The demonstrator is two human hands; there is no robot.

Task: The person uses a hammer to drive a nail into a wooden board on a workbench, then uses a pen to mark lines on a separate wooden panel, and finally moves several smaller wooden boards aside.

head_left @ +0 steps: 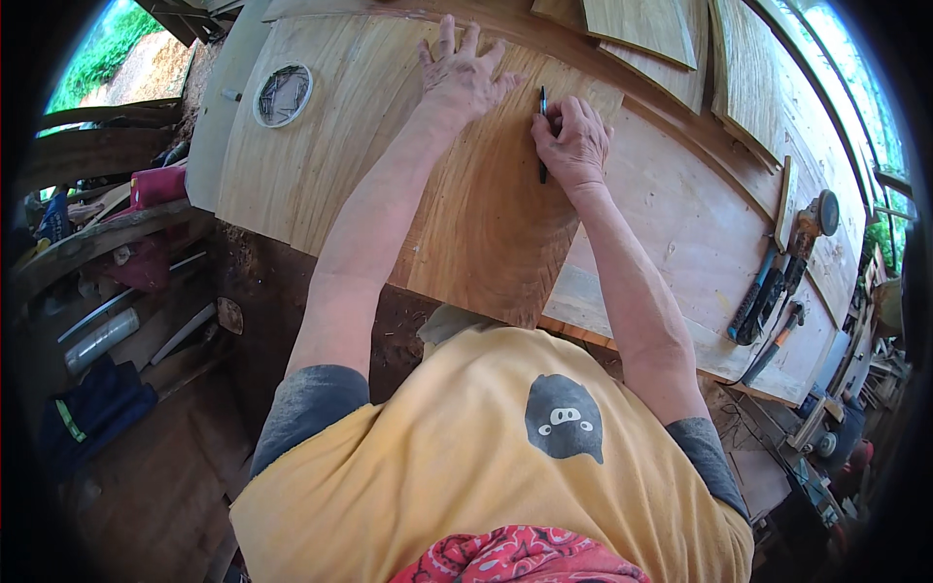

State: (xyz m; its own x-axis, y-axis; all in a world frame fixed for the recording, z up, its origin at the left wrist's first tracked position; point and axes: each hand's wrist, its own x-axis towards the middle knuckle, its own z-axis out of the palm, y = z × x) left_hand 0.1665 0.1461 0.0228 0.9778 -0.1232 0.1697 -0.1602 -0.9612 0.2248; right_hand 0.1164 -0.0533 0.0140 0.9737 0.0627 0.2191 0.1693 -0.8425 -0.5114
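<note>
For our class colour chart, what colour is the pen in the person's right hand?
The pen looks mostly black; it shows best in the head view.

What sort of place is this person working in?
Probably a carpentry workshop: a broad wooden panel lies on the worktable, a round tub holds what look like nails, and loose boards lie beyond.

Yellow shirt, grey sleeves, red patterned scarf

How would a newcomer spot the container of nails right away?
Find the large wooden panel, upper centre of the view. Toward its far left corner, left of the left hand, sits the container. Its round white rim and nails distinguish it from the slim black pen at the right hand.
</note>
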